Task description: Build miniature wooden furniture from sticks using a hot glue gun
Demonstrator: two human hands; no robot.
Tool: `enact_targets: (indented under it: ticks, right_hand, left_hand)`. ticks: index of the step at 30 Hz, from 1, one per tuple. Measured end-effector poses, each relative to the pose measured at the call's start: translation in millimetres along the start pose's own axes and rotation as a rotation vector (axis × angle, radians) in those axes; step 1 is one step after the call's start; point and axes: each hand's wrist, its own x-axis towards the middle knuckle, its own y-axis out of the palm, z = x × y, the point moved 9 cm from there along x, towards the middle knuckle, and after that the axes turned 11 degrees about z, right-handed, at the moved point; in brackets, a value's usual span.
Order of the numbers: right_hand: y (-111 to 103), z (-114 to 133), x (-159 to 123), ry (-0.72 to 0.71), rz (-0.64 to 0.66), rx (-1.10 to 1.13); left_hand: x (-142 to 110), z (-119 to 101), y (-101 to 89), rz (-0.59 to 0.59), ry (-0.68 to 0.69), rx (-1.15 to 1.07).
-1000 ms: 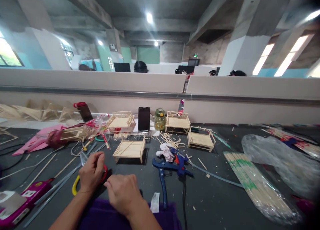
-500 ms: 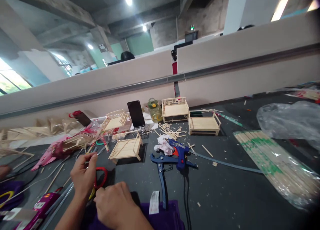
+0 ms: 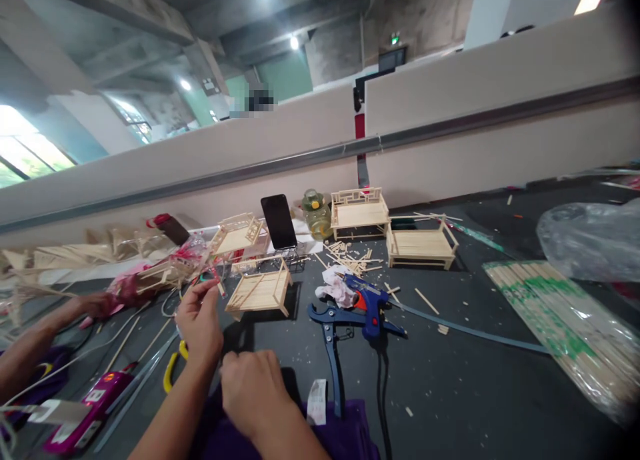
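Note:
My left hand (image 3: 201,323) is raised with thumb and fingers pinched together; a small pale piece shows at the fingertips, but I cannot tell whether it is held. Just to its right stands a small bamboo-stick model bed (image 3: 260,290). My right hand (image 3: 257,397) is closed in a fist above a purple cloth (image 3: 345,430), and whatever its fingers hold is hidden. A yellow handle (image 3: 171,373) lies left of my left wrist. Blue cutting pliers (image 3: 330,340) and a blue glue gun (image 3: 371,310) rest to the right of my hands.
More model beds (image 3: 423,243) stand farther back, near a black phone (image 3: 279,221) and a green bottle (image 3: 317,217). Bagged sticks (image 3: 560,333) lie at right. A purple power strip (image 3: 90,407) sits at left, where another person's arm (image 3: 50,327) reaches in.
My left hand has moved up and right, toward the near model bed, and now hides the red handle. My right hand stays closed. The other person's arm has come farther into view.

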Motion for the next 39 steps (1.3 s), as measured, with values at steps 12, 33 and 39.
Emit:
enact_targets:
  ticks: [12, 33, 39]
  right_hand:
    - [-74.3, -51.6, -41.9, 0.237, -0.668, 0.119]
    - [-113.1, -64.2, 9.8, 0.374, -0.617, -0.127]
    - [-96.9, -80.9, 9.9, 0.396, -0.556, -0.114]
  left_hand:
    - [-15.2, 11.5, -2.6, 0.054, 0.02, -0.201]
    - [-5.6, 56.4, -13.6, -0.006, -0.274, -0.652]
    - [-8.6, 53.9, -12.2, -0.003, -0.306, -0.714]
